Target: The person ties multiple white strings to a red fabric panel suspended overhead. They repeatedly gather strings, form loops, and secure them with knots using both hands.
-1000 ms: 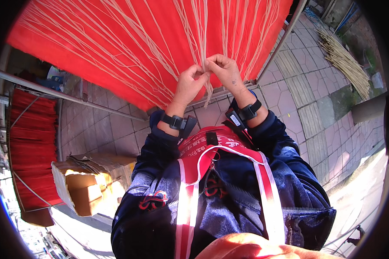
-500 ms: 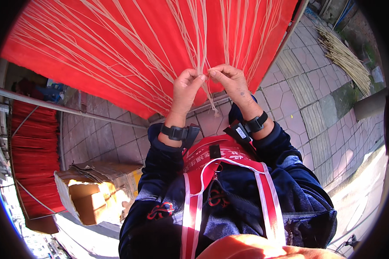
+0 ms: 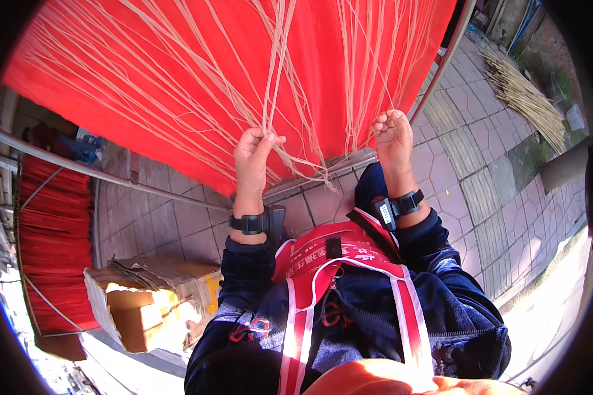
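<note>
A large red cloth (image 3: 328,92) is stretched before me, with many pale threads (image 3: 197,72) running down over it. My left hand (image 3: 250,164) pinches a bundle of threads (image 3: 278,52) between thumb and fingers. From that pinch the loose tail (image 3: 310,164) of the bundle trails to the right, its frayed end near the cloth's lower edge. Farther right, my right hand (image 3: 395,145) is closed with fingertips together on a single thin thread (image 3: 375,66), which runs taut up the cloth. Both hands are just in front of the cloth, apart from each other.
A metal rail (image 3: 99,170) crosses at the left under the cloth. An open cardboard box (image 3: 204,296) stands at lower left, near hanging red material (image 3: 53,243). Paving tiles (image 3: 451,178) cover the ground. A bundle of thin sticks (image 3: 524,92) lies at far right.
My hands were together at the thread bundle and have moved apart. The left went left and slightly down with the bundle; the right went right, drawing one thread out.
</note>
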`<action>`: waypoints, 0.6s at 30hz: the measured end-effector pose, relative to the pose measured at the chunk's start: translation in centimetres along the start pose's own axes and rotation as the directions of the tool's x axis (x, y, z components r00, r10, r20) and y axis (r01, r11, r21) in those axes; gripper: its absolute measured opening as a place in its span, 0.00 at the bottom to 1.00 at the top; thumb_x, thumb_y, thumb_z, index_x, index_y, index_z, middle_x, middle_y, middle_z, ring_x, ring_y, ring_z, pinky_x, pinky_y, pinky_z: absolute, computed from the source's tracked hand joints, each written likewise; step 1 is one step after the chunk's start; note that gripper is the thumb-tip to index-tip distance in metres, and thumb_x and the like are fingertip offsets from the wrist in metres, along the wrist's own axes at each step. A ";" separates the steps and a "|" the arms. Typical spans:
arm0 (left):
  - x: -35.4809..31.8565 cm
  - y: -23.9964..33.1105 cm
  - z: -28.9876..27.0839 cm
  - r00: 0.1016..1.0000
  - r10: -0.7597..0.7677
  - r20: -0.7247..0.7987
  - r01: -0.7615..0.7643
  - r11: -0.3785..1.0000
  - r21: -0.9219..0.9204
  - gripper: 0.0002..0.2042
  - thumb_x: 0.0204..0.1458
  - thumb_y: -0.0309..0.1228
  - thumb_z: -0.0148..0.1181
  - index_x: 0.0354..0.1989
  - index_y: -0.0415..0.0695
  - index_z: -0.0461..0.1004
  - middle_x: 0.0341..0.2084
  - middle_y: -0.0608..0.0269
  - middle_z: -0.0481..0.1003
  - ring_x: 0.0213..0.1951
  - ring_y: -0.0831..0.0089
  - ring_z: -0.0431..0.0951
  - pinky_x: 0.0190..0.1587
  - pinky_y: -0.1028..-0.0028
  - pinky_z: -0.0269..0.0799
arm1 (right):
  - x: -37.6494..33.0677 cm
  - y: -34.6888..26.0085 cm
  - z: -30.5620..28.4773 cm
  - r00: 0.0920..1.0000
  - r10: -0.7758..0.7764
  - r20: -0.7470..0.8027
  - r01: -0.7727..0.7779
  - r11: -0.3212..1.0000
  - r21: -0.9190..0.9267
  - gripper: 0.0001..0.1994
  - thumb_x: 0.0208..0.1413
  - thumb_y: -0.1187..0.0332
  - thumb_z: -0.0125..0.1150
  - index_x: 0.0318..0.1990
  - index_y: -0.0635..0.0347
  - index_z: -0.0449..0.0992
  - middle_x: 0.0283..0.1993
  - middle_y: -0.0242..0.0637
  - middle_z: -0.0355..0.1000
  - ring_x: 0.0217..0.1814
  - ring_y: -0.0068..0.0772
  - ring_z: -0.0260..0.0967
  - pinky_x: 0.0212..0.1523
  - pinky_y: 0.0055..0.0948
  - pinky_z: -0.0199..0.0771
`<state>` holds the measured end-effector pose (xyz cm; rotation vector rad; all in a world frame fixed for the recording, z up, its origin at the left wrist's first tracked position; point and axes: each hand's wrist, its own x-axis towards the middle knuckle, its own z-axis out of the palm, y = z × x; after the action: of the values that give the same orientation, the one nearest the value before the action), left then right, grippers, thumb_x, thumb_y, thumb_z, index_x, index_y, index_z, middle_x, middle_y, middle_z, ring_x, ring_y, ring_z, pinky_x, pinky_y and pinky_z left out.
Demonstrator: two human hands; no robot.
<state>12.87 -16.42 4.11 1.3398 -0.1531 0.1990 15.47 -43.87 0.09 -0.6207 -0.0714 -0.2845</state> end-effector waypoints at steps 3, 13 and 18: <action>-0.3 0.1 1.0 0.999 -0.031 0.021 0.032 0.999 -0.024 0.02 0.56 0.23 0.55 0.35 0.39 0.71 0.30 0.60 0.77 0.36 0.74 0.78 0.44 0.75 0.72 | -1.3 0.4 1.0 0.992 0.104 0.074 -0.096 0.989 -0.113 0.07 0.60 0.67 0.50 0.40 0.60 0.71 0.31 0.33 0.70 0.30 0.26 0.66 0.37 0.26 0.69; -1.7 -0.7 4.3 0.990 -0.078 0.114 0.074 0.996 0.040 0.03 0.54 0.21 0.58 0.36 0.38 0.72 0.31 0.68 0.75 0.35 0.84 0.73 0.41 0.82 0.69 | -3.5 1.9 5.7 0.843 0.442 0.308 -0.197 0.785 -0.588 0.09 0.58 0.70 0.59 0.44 0.62 0.76 0.27 0.27 0.72 0.24 0.14 0.68 0.25 0.14 0.69; -2.3 -0.3 4.9 0.988 -0.072 0.137 0.071 0.997 0.016 0.03 0.54 0.20 0.56 0.36 0.37 0.72 0.31 0.66 0.76 0.34 0.82 0.74 0.39 0.82 0.70 | -3.5 2.7 6.7 0.847 0.433 0.308 -0.196 0.793 -0.577 0.07 0.58 0.69 0.59 0.41 0.61 0.76 0.24 0.27 0.72 0.22 0.12 0.67 0.22 0.12 0.68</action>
<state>10.76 -21.35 4.41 1.3678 -0.2200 0.0466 13.00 -37.00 3.43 -1.2301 -0.3159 0.1907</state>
